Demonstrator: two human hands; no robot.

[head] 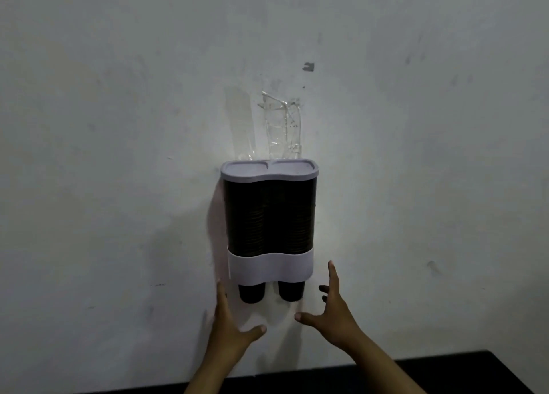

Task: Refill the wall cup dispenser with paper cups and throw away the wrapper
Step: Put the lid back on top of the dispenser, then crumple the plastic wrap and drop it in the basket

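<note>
A double-tube cup dispenser (269,215) hangs on the white wall, with a pale lid (269,170) shut on top and a pale band near its foot. Both dark tubes look filled with stacked dark cups. One cup bottom pokes out under each tube: the left cup (251,293) and the right cup (291,290). A clear plastic wrapper (282,126) stands crumpled behind the lid against the wall. My left hand (230,322) is open just below and left of the dispenser. My right hand (332,307) is open below and right of it. Neither hand holds anything.
A dark tabletop (445,373) runs along the bottom of the view under my forearms. The wall (118,126) is scuffed, with a small dark mark (308,66) above the dispenser and a strip of clear tape left of the wrapper.
</note>
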